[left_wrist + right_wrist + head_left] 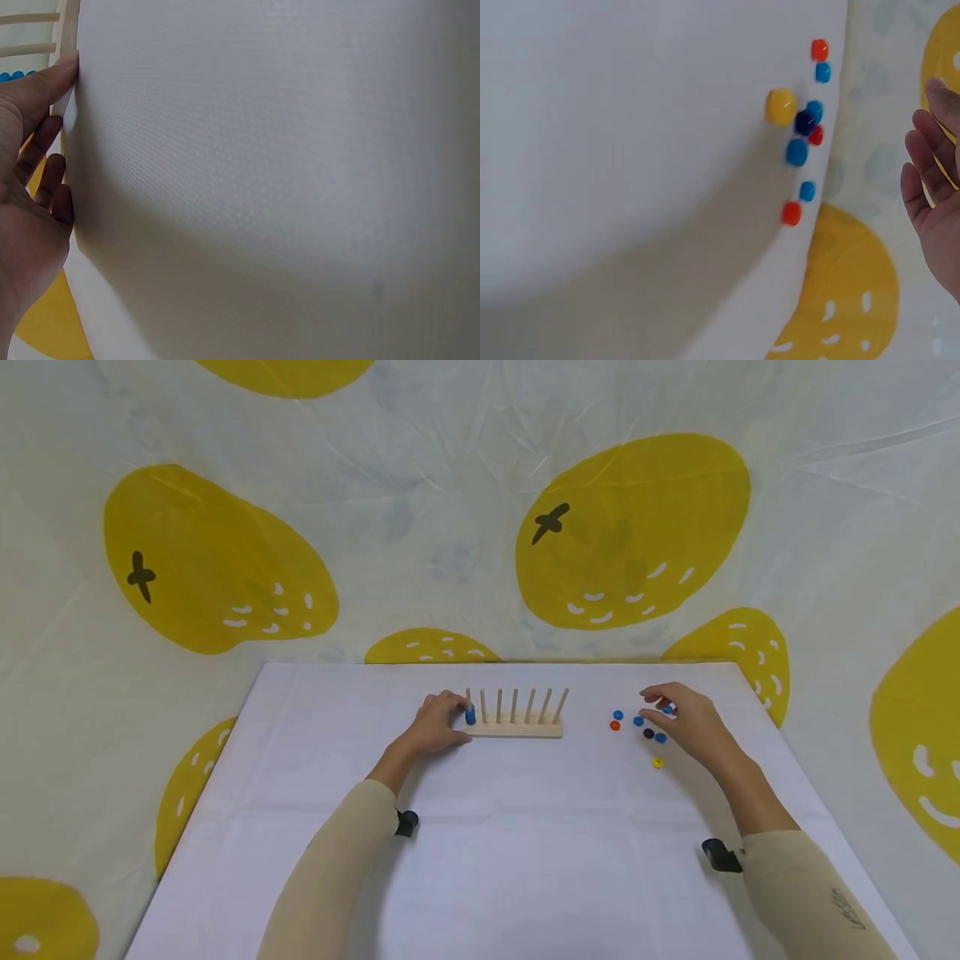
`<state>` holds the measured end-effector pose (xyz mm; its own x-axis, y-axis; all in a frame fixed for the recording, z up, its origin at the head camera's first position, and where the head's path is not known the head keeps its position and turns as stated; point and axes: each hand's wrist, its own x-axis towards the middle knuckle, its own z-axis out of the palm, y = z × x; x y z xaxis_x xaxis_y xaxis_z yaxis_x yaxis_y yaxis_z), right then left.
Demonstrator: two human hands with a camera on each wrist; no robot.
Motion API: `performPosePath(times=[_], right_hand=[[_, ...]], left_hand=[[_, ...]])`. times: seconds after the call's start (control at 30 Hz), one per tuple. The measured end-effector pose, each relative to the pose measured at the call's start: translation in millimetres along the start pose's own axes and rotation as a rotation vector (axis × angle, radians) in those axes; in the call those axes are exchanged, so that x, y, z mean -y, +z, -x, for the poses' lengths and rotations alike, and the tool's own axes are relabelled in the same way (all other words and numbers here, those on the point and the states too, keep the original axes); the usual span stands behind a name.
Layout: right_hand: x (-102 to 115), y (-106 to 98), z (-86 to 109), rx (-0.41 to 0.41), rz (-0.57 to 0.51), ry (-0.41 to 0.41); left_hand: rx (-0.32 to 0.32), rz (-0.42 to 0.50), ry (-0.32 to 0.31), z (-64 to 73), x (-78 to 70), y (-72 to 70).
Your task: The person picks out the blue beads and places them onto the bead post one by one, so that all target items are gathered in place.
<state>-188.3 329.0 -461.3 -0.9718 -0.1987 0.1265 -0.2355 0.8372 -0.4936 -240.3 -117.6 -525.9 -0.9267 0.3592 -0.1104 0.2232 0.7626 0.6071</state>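
White tabletop (517, 852), rack (517, 732) crosswise, pegs (514, 705) upright

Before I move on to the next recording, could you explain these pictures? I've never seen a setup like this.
There is no robot here: a person works with two bare hands. The wide picture comes from a camera worn on the head, looking forward and down. The other two come from cameras on the wrists, so the table looks tipped on its side.

On the white table stands a wooden rack with seven pegs; blue beads sit on the peg at its left end. The left hand holds that end. Over to the right lie loose beads: several blue, some red or orange, one yellow, one dark. The right hand is close by, its fingers loosely bent; I see nothing held in it.
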Motion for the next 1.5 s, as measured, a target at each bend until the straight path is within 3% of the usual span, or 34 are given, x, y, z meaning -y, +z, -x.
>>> performPosePath(times=[0.37, 0.63, 0.9, 1.5], right_hand=[[-32.2, 9.0, 21.3, 0.162, -0.023, 0.181], [-41.6, 16.8, 26.7, 0.198, 0.007, 0.205], [-51.2, 23.1, 24.7, 0.203, 0.058, 0.166], [-50.0, 23.4, 21.8, 0.216, 0.043, 0.205]], left_hand=[[0.002, 0.012, -0.008, 0.5, -1.8, -0.1], [0.002, 0.005, -0.016, 0.1, -1.0, 0.9], [0.003, 0.016, -0.026, 1.3, -2.4, 0.1], [0.016, 0.006, -0.019, -0.2, -1.5, -0.3]])
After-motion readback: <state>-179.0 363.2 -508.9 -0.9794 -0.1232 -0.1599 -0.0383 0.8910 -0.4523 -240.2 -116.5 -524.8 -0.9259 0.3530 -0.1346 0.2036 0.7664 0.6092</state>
